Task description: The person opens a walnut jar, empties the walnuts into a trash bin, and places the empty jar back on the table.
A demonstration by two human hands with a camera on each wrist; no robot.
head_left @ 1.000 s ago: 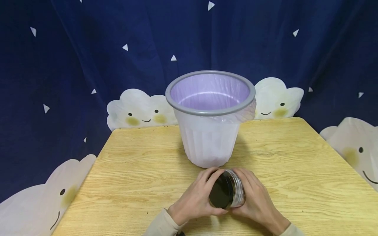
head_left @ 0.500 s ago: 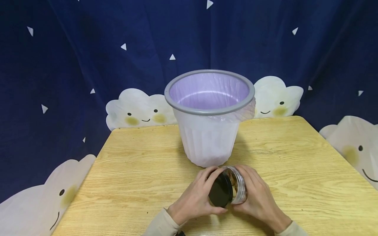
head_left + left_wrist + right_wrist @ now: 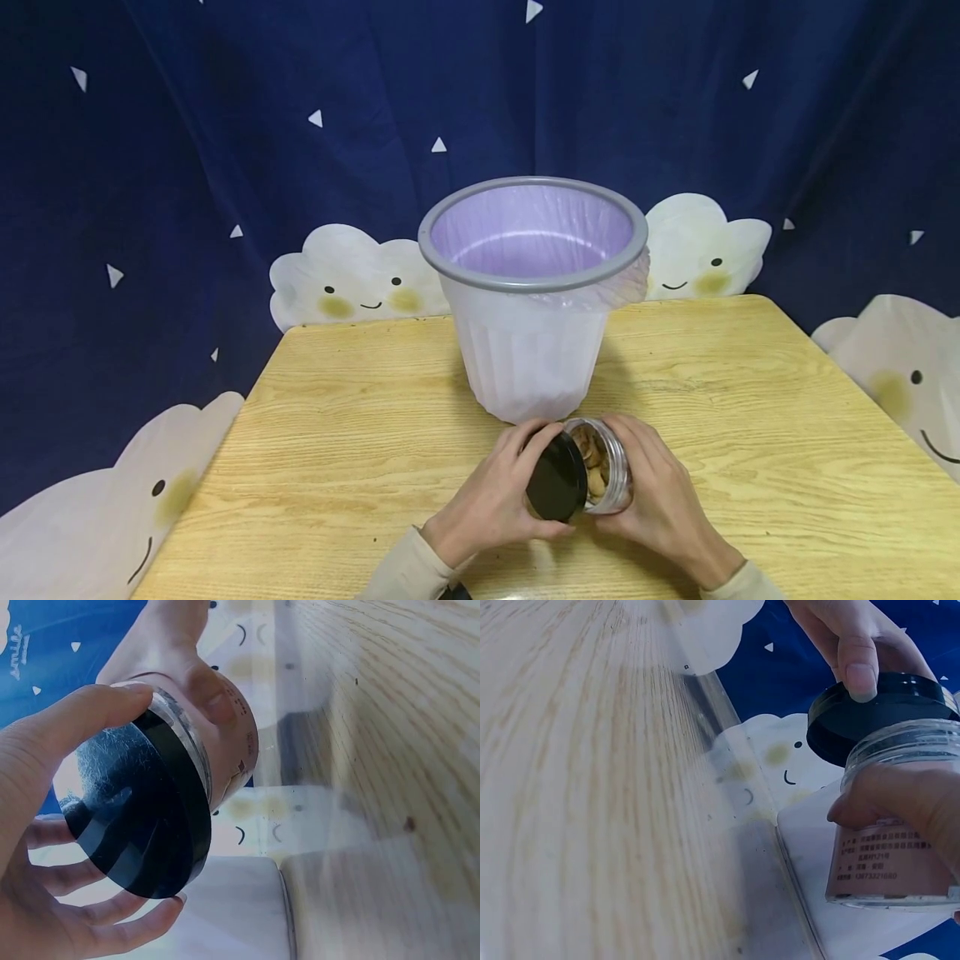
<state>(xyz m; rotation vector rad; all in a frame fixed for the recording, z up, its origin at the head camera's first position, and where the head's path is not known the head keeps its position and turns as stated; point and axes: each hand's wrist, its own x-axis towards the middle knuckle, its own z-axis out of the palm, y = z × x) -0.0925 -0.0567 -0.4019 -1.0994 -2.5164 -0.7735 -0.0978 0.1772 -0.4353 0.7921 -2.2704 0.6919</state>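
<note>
My left hand (image 3: 495, 492) grips a round black screw lid (image 3: 557, 479) by its edge, fingers and thumb spread around the rim. The lid is lifted off one side of the jar mouth and tilted beside it. Around a clear jar (image 3: 892, 859) curls my right hand (image 3: 660, 492), its thumb over a pink printed label. Brown dried pieces (image 3: 592, 467) show inside the jar through the opened mouth. In the left wrist view the lid's glossy top (image 3: 135, 802) faces the camera and covers the jar's mouth.
A white bin (image 3: 532, 350) with a grey rim and a purple bag liner stands just beyond the hands on the wooden table (image 3: 337, 433). A dark blue curtain (image 3: 360, 100) with white clouds hangs behind.
The lid has come away from the jar mouth toward the left, opening a gap that shows the brown pieces. The jar has tipped slightly right in my right hand.
</note>
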